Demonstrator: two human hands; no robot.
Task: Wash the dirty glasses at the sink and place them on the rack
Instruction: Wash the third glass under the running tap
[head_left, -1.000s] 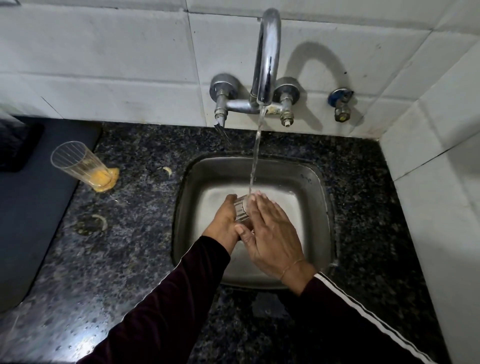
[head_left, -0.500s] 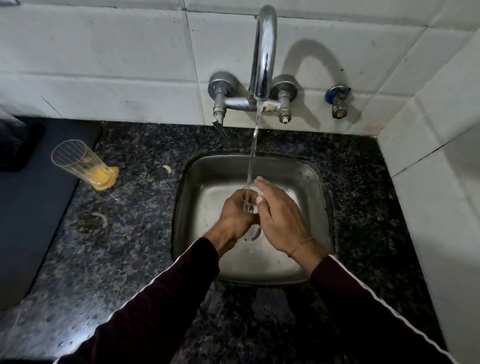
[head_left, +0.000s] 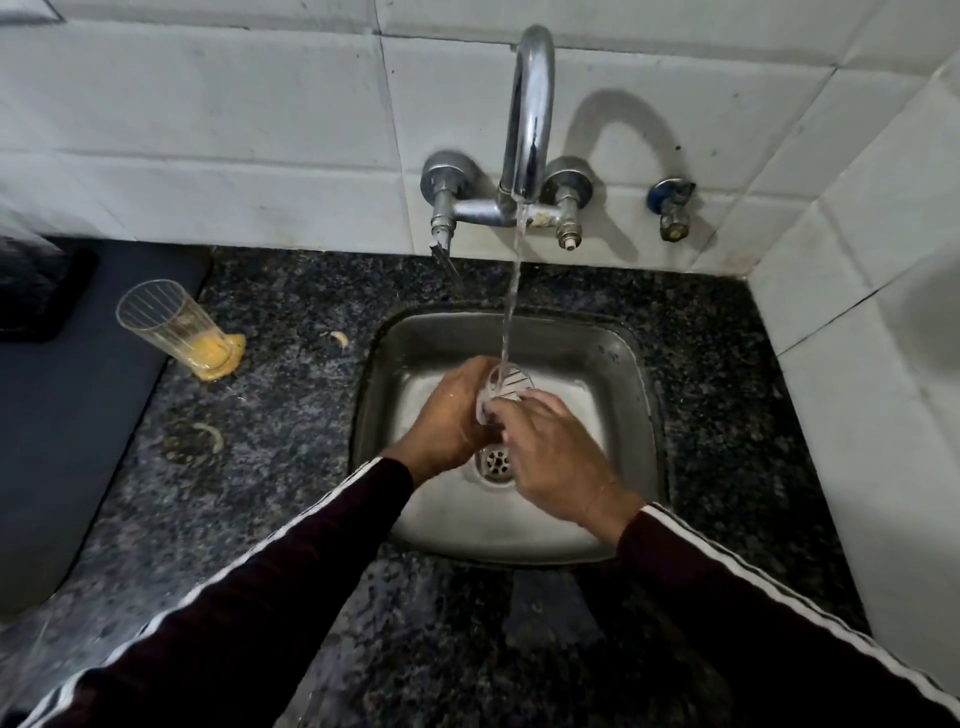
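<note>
Over the steel sink (head_left: 631, 415) I hold a clear ribbed glass (head_left: 506, 387) under the running stream from the tap (head_left: 530, 114). Water falls into its open mouth. My left hand (head_left: 449, 415) wraps the glass from the left. From the right, my right hand (head_left: 550, 457) has its fingertips on the rim. Most of the glass body is hidden by my hands. A second ribbed glass (head_left: 169, 325) with yellow residue at its bottom stands on the dark counter to the left, in a small yellow spill.
The drain (head_left: 496, 462) shows just below my hands. White tiled walls close the back and right sides. A dark mat (head_left: 67, 415) lies on the counter's left part. Small scraps (head_left: 340, 338) and a ring stain (head_left: 202, 441) mark the granite counter.
The glass has turned from lying sideways between my hands to mouth-up under the stream. My right hand slid off its top to the rim, and both hands moved towards the tap.
</note>
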